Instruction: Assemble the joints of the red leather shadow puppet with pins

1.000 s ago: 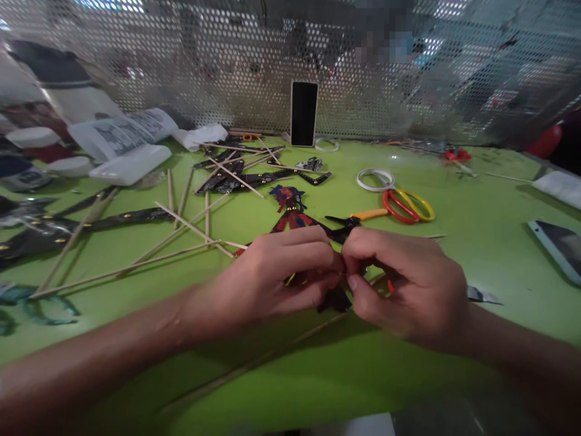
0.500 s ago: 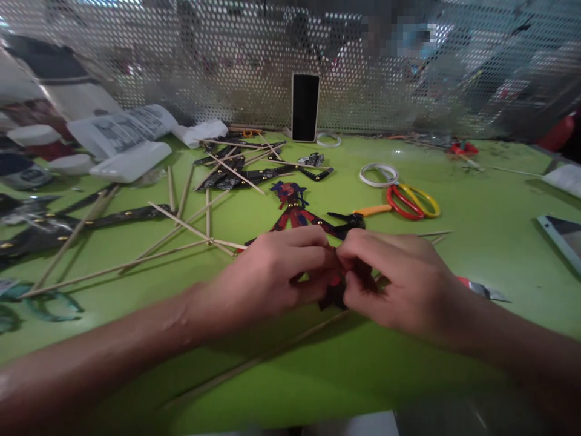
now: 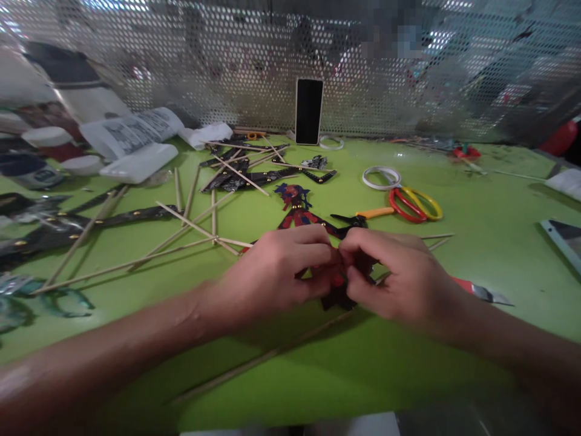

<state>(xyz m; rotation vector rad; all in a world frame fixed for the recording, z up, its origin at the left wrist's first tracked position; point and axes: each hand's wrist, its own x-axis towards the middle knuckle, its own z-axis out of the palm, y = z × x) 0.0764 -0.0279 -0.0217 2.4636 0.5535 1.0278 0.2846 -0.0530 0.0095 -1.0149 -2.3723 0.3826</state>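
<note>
A flat shadow puppet (image 3: 297, 211) in red, blue and black lies on the green table (image 3: 481, 242), its head pointing away from me. My left hand (image 3: 276, 272) and my right hand (image 3: 399, 275) meet over its lower part, fingertips pinched together on it. The lower body is mostly hidden under my fingers. A thin wooden stick (image 3: 263, 358) runs from under my hands toward the near left.
Scissors with red and yellow handles (image 3: 415, 204) and a white tape ring (image 3: 381, 177) lie right of the puppet. Loose wooden sticks (image 3: 195, 227) and dark puppet pieces (image 3: 254, 172) spread to the left. A phone (image 3: 308, 111) leans on the perforated metal screen behind.
My hands have stayed on the puppet's lower part, with the fingers shifting slightly closer together. The view has drifted a little.
</note>
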